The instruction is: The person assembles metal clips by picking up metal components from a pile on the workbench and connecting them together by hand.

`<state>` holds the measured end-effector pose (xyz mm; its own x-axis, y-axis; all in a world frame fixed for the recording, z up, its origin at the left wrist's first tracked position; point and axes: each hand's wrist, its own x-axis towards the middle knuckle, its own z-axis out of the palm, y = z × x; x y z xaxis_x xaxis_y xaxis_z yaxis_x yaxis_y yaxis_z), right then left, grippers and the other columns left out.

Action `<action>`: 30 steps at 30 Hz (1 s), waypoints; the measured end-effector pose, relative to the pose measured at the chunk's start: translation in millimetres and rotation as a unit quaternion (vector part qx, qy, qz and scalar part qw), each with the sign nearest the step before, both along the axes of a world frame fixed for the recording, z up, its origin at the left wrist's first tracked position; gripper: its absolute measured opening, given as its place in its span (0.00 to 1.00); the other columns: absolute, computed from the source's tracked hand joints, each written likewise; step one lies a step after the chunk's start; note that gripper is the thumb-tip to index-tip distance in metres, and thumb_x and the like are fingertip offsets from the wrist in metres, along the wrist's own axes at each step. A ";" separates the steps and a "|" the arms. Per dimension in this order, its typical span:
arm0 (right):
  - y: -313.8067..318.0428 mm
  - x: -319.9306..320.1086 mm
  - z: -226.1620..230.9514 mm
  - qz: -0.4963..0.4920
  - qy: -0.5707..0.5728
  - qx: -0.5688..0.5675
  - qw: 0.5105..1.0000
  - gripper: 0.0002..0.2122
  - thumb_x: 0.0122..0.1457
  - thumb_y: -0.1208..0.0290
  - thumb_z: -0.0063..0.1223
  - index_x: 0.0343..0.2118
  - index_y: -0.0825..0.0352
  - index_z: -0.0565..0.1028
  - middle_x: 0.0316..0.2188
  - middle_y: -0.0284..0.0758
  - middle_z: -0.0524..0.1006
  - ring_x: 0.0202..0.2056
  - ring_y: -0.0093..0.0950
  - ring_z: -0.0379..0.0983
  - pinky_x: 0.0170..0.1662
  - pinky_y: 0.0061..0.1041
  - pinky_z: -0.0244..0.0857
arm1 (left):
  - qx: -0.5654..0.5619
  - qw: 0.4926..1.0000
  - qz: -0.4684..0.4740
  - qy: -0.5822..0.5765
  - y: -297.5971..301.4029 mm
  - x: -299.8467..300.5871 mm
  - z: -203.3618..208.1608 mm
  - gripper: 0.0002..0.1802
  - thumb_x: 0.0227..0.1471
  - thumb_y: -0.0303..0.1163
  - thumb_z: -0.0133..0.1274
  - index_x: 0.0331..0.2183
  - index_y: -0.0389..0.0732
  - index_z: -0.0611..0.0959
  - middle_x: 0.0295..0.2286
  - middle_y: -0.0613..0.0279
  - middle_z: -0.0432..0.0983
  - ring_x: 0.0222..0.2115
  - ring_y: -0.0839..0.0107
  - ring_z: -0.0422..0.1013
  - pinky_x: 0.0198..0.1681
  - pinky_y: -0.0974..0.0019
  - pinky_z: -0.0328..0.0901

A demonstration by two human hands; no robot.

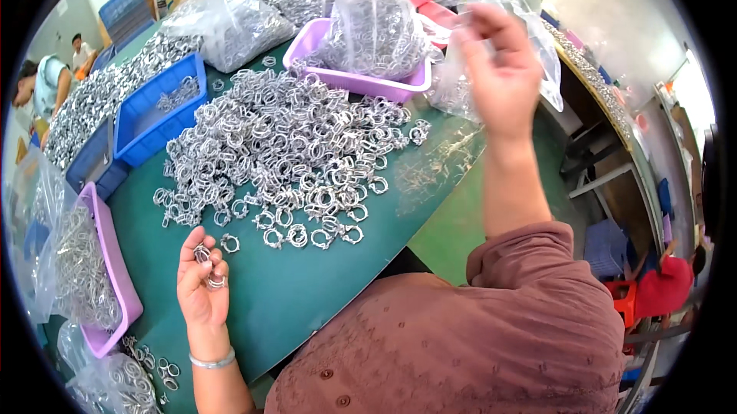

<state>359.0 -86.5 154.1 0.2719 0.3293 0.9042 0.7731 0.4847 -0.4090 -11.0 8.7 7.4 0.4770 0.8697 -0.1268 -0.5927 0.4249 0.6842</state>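
Left hand at 8 o'clock, fingers closed on silver metal rings; one loose ring just beside, toward its 1 o'clock. Right hand raised at 2 o'clock, motion-blurred, fingers curled, near clear plastic bag; can't tell if gripping. Similar rings heaped on green table, 10 o'clock of centre. Purple tray with bagged parts at 12.

On my feed I count two hands, two purple trays (twelve, eight o'clock), two blue trays (nine, ten).
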 end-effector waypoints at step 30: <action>-34.9 -81.1 -96.6 0.354 0.348 -0.297 0.816 0.12 0.52 0.83 0.50 0.41 0.73 0.68 0.34 0.36 0.74 0.38 0.21 0.71 0.42 0.20 0.66 | -0.073 0.996 -0.047 0.036 -3.7 5.3 1.3 0.16 0.55 0.31 0.43 0.45 0.37 0.70 0.32 0.57 0.71 0.24 0.73 0.67 0.15 0.80 0.59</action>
<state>278.0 -121.4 57.5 0.2031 0.9505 0.2350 -0.1348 0.2648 -0.9548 -5.7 5.0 8.7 0.5401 0.7920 -0.2846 -0.4982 0.5734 0.6503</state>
